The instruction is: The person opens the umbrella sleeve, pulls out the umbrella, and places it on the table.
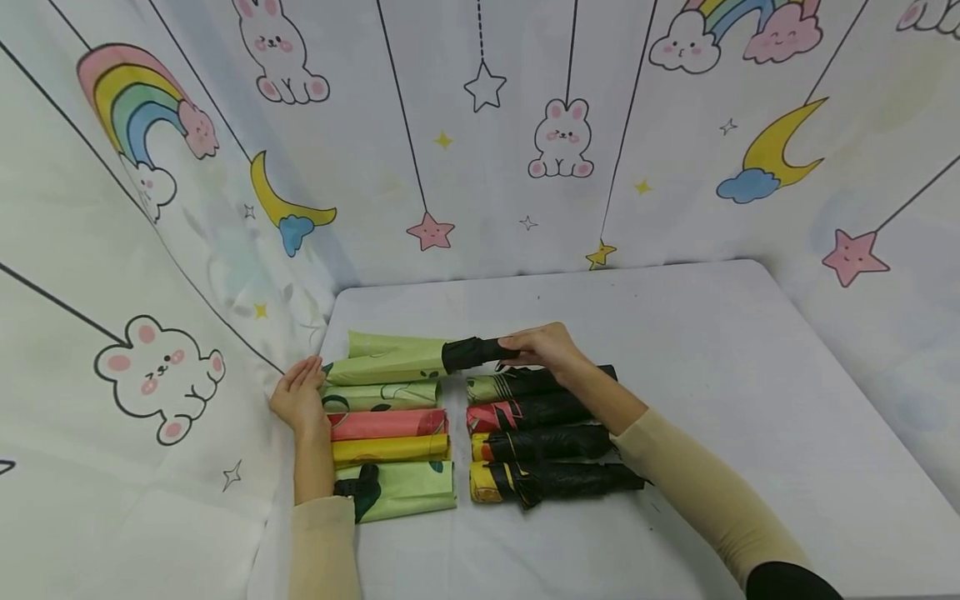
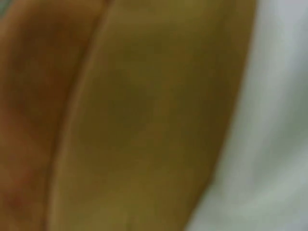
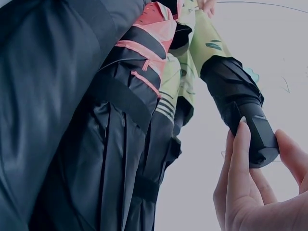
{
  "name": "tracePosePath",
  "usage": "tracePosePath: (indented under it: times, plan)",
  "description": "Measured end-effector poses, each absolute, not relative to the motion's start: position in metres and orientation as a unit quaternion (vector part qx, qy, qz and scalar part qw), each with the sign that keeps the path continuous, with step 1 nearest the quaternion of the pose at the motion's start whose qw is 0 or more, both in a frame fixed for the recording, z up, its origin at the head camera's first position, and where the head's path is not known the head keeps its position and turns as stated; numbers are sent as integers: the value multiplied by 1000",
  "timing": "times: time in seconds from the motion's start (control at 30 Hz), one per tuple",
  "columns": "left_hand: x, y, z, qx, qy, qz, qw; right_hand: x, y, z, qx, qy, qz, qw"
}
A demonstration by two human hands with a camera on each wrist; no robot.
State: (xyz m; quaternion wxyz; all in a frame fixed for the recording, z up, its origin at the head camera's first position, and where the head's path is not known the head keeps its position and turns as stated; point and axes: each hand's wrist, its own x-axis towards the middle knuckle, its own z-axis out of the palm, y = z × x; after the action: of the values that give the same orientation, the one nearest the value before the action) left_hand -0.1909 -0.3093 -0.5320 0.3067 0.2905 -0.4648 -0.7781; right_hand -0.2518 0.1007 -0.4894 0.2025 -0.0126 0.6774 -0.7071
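Observation:
A folded black umbrella (image 1: 472,353) lies partly inside a light green umbrella sleeve (image 1: 397,360) at the back of the row. My right hand (image 1: 549,346) holds its black handle (image 3: 262,137) between thumb and fingers. At the sleeve's far left end is my left hand (image 1: 298,398), its fingers on the fabric. In the right wrist view only its fingertips (image 3: 208,6) show, at the top. The left wrist view is blurred, filled by skin and a tan sleeve (image 2: 149,115).
Nearer on the left lie several sleeves: light green (image 1: 405,394), red (image 1: 390,424), yellow (image 1: 390,450) and green with dark print (image 1: 412,490). Several folded black umbrellas (image 1: 555,443) lie to their right. A white table (image 1: 750,375) meets printed curtains (image 1: 495,200) behind.

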Motion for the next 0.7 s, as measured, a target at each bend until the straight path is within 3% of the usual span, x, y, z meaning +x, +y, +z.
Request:
tracePosePath:
  times: [0.7]
  plan:
    - [-193, -303, -529, 291, -461, -784, 296, -250, 116, -486, -17, 659, -723, 206]
